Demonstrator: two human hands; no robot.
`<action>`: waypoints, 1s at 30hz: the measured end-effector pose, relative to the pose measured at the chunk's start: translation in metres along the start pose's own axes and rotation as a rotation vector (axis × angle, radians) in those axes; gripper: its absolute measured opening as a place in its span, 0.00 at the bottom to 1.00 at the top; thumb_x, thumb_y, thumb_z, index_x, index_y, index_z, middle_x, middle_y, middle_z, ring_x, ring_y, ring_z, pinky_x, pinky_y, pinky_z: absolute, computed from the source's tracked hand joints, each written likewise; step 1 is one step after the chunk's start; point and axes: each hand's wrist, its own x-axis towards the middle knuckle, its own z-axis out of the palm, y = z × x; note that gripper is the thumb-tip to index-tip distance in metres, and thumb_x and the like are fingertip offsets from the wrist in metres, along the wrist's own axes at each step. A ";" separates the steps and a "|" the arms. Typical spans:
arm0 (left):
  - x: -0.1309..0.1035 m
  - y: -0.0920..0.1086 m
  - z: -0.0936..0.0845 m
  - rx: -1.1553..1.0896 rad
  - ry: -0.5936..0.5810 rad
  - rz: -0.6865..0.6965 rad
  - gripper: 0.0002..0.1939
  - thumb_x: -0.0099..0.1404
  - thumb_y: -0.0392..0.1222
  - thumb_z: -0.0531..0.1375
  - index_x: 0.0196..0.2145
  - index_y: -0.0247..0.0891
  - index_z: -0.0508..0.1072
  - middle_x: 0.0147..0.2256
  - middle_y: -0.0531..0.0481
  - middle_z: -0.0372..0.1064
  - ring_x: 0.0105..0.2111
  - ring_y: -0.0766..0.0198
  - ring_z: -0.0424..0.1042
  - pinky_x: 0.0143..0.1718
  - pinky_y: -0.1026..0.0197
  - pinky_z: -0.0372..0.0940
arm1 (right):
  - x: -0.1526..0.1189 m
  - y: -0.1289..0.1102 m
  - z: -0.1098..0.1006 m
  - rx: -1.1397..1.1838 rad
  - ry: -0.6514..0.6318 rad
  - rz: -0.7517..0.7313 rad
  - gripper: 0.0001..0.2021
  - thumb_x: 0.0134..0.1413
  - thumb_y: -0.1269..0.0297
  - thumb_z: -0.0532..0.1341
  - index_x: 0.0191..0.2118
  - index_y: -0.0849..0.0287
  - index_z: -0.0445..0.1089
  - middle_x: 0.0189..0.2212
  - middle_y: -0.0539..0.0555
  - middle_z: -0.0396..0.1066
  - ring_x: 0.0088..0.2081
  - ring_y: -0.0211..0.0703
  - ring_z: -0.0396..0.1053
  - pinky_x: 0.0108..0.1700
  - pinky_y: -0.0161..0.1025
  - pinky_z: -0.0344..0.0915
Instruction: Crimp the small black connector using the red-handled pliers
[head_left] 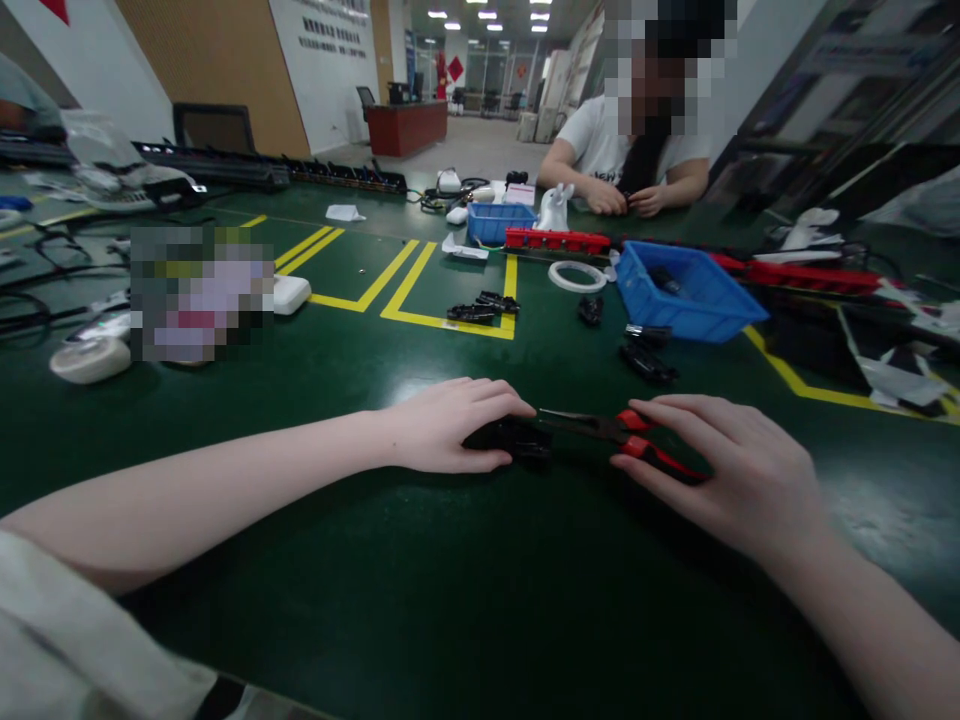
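My left hand (457,425) is closed around a black plastic part (525,440) just above the green table (360,590); the fingers cover much of it. In my right hand (735,465) is a pair of long-nose pliers (600,428) with red and black handles. The pliers' dark tip points left, close to the black part; whether they touch I cannot tell. More black parts (649,355) lie beyond the pliers, and another small cluster of black parts (484,308) rests by the yellow tape.
A blue bin (686,300) holding dark pieces stands at the right, with a smaller blue bin (501,220) farther back. Between them lie a red strip (559,240) and a white ring (576,277). Across the table sits a person (630,160). A white case (291,294) lies left.
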 end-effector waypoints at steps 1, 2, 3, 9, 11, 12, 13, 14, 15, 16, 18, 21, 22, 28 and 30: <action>0.000 0.000 0.000 -0.001 -0.001 -0.005 0.22 0.68 0.43 0.61 0.57 0.35 0.64 0.54 0.40 0.68 0.52 0.53 0.70 0.50 0.53 0.67 | -0.001 0.000 0.001 0.002 -0.020 0.025 0.19 0.60 0.52 0.62 0.50 0.60 0.71 0.43 0.62 0.75 0.41 0.57 0.74 0.38 0.51 0.68; -0.001 0.000 0.000 -0.005 -0.002 -0.016 0.23 0.68 0.42 0.60 0.58 0.35 0.63 0.55 0.40 0.67 0.52 0.53 0.70 0.51 0.53 0.67 | -0.002 0.000 0.003 0.006 -0.039 0.048 0.19 0.60 0.51 0.62 0.49 0.60 0.71 0.43 0.62 0.75 0.41 0.56 0.74 0.38 0.50 0.68; -0.001 0.000 0.000 -0.008 -0.006 -0.034 0.23 0.69 0.42 0.60 0.59 0.36 0.62 0.55 0.41 0.67 0.52 0.53 0.70 0.52 0.52 0.66 | -0.003 0.000 0.004 0.013 -0.061 0.068 0.20 0.59 0.50 0.62 0.49 0.60 0.72 0.43 0.61 0.75 0.41 0.55 0.74 0.39 0.50 0.68; 0.001 0.003 -0.003 -0.055 -0.072 -0.036 0.23 0.69 0.41 0.59 0.60 0.38 0.61 0.56 0.41 0.67 0.53 0.53 0.69 0.54 0.50 0.66 | -0.002 -0.002 0.008 0.105 -0.181 0.185 0.20 0.60 0.49 0.60 0.48 0.60 0.72 0.43 0.60 0.75 0.42 0.52 0.74 0.41 0.48 0.69; 0.001 0.005 -0.005 -0.072 -0.078 -0.047 0.23 0.69 0.39 0.59 0.60 0.38 0.61 0.56 0.42 0.67 0.53 0.54 0.69 0.55 0.49 0.66 | -0.002 -0.003 0.006 0.130 -0.203 0.219 0.20 0.60 0.49 0.60 0.49 0.59 0.72 0.44 0.60 0.75 0.43 0.52 0.74 0.42 0.49 0.70; 0.001 0.006 -0.007 -0.078 -0.079 -0.066 0.23 0.70 0.38 0.59 0.60 0.39 0.61 0.56 0.43 0.67 0.54 0.54 0.69 0.55 0.49 0.65 | -0.001 -0.004 0.005 0.141 -0.214 0.236 0.20 0.60 0.49 0.60 0.49 0.59 0.72 0.44 0.61 0.75 0.43 0.53 0.74 0.43 0.50 0.70; 0.002 0.008 -0.008 -0.085 -0.084 -0.075 0.23 0.70 0.37 0.58 0.61 0.40 0.61 0.56 0.43 0.67 0.54 0.54 0.68 0.56 0.49 0.65 | -0.001 -0.005 0.004 0.153 -0.227 0.252 0.20 0.60 0.49 0.60 0.49 0.58 0.72 0.45 0.61 0.75 0.44 0.53 0.73 0.44 0.50 0.70; 0.002 0.009 -0.008 -0.093 -0.086 -0.080 0.23 0.70 0.37 0.58 0.61 0.40 0.61 0.56 0.43 0.67 0.55 0.54 0.68 0.56 0.48 0.65 | -0.001 -0.007 0.003 0.162 -0.243 0.266 0.20 0.60 0.50 0.60 0.50 0.58 0.72 0.46 0.61 0.75 0.46 0.54 0.73 0.45 0.51 0.70; 0.002 0.010 -0.009 -0.100 -0.089 -0.085 0.23 0.69 0.37 0.58 0.61 0.40 0.61 0.56 0.43 0.67 0.55 0.54 0.68 0.56 0.48 0.65 | -0.001 -0.008 0.002 0.170 -0.260 0.279 0.20 0.60 0.50 0.61 0.51 0.58 0.71 0.47 0.61 0.74 0.47 0.54 0.73 0.47 0.52 0.70; 0.002 0.010 -0.010 -0.109 -0.088 -0.091 0.23 0.69 0.36 0.59 0.60 0.41 0.61 0.56 0.44 0.67 0.55 0.54 0.68 0.56 0.48 0.65 | -0.001 -0.009 0.002 0.174 -0.281 0.290 0.20 0.60 0.50 0.61 0.52 0.58 0.71 0.47 0.61 0.74 0.48 0.55 0.72 0.48 0.53 0.70; 0.002 0.010 -0.010 -0.131 -0.099 -0.107 0.23 0.69 0.36 0.58 0.60 0.41 0.62 0.56 0.44 0.67 0.55 0.54 0.68 0.57 0.48 0.65 | -0.001 -0.011 0.002 0.168 -0.322 0.313 0.22 0.61 0.51 0.60 0.55 0.59 0.69 0.51 0.62 0.73 0.52 0.56 0.71 0.52 0.56 0.69; 0.001 0.008 -0.009 -0.160 -0.111 -0.115 0.23 0.69 0.35 0.58 0.60 0.42 0.62 0.56 0.45 0.67 0.56 0.54 0.67 0.58 0.48 0.64 | -0.003 -0.015 -0.001 0.113 -0.357 0.338 0.28 0.63 0.50 0.58 0.64 0.59 0.61 0.59 0.64 0.67 0.60 0.59 0.65 0.60 0.62 0.62; 0.000 0.007 -0.009 -0.170 -0.111 -0.117 0.23 0.69 0.35 0.58 0.60 0.42 0.61 0.56 0.44 0.67 0.56 0.54 0.67 0.58 0.47 0.64 | -0.006 -0.017 -0.005 0.084 -0.344 0.343 0.30 0.63 0.50 0.57 0.66 0.59 0.58 0.61 0.64 0.65 0.61 0.60 0.64 0.61 0.64 0.60; -0.001 0.007 -0.013 -0.264 -0.130 -0.163 0.25 0.69 0.33 0.58 0.61 0.46 0.61 0.58 0.47 0.65 0.57 0.55 0.67 0.59 0.47 0.65 | -0.061 -0.066 -0.034 -0.062 -0.125 0.484 0.30 0.64 0.53 0.56 0.69 0.50 0.52 0.62 0.59 0.65 0.60 0.62 0.66 0.57 0.62 0.67; 0.000 0.009 -0.016 -0.286 -0.133 -0.166 0.25 0.69 0.33 0.58 0.61 0.46 0.61 0.58 0.47 0.66 0.57 0.55 0.67 0.59 0.46 0.65 | -0.082 -0.089 -0.037 -0.046 -0.092 0.524 0.31 0.63 0.53 0.57 0.69 0.46 0.52 0.59 0.56 0.69 0.55 0.62 0.71 0.51 0.59 0.73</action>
